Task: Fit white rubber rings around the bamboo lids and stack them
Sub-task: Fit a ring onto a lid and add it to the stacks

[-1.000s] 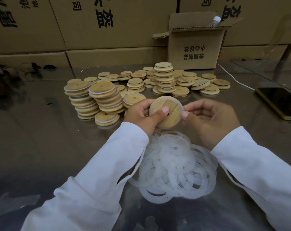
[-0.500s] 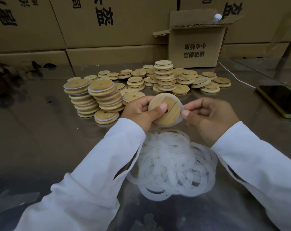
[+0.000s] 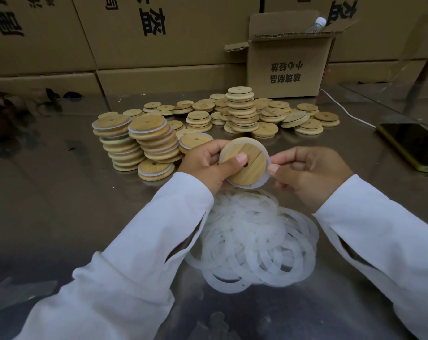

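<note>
Between both hands a round bamboo lid (image 3: 251,168) stands tilted above the table, a white rubber ring (image 3: 264,179) around its rim. My left hand (image 3: 206,165) grips it with the thumb pressed on its face. My right hand (image 3: 308,173) pinches the ring at the lid's right edge. A heap of loose white rings (image 3: 254,239) lies on the table just below the hands. Two leaning stacks of ringed lids (image 3: 136,141) stand to the left. Plain lids (image 3: 242,109), stacked and scattered, fill the table behind.
The table is shiny metal (image 3: 60,204). An open cardboard box (image 3: 289,67) with a plastic bottle (image 3: 317,24) stands at the back right, large cartons (image 3: 146,33) wall the rear. A phone (image 3: 411,146) lies at the right edge, a white cable (image 3: 343,109) running towards it.
The hands and lid stay in almost the same place. The lid has turned slightly between the fingers, with the ring sitting further round its rim.
</note>
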{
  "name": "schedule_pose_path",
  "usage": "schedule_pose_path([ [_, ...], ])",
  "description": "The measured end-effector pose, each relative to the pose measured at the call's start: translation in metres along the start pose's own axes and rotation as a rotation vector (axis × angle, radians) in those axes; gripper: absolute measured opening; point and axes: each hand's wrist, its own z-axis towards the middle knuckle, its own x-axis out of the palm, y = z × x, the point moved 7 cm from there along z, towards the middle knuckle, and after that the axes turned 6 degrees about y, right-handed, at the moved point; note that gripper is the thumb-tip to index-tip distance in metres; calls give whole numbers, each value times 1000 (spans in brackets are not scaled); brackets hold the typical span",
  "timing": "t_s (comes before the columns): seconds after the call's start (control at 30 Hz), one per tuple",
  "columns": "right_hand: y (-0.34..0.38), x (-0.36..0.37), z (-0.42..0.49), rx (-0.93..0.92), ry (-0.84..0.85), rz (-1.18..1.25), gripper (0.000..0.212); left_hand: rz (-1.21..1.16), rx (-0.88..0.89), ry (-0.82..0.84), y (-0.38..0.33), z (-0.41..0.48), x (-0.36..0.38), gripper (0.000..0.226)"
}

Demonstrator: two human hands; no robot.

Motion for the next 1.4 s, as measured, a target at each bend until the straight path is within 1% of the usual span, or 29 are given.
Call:
schedule_pose_path([
  [0.2,0,-1,1,-2,17,14,18,10,-18,27,1,1,1,11],
  [0.4,1,-1,0,-10,10,20,18,60,-7,15,-1,-1,0,15],
  [0.57,-1,0,1,-6,18,22,18,48,-18,9,0,-2,0,13],
  [1.0,-2,4,1,-14,37,36,21,-135,-68,-2,7,-1,2,15],
  [1.17,-1,-1,1,-27,-13,75,21,-201,-84,-49,10,-1,3,9],
  [1.3,-10,-4,2,25,-68,153,14,-197,-90,-91,9,-1,3,6],
  [1.4,-14,-1,1,40,-112,154,13,-292,-77,-148,7,-1,2,6],
])
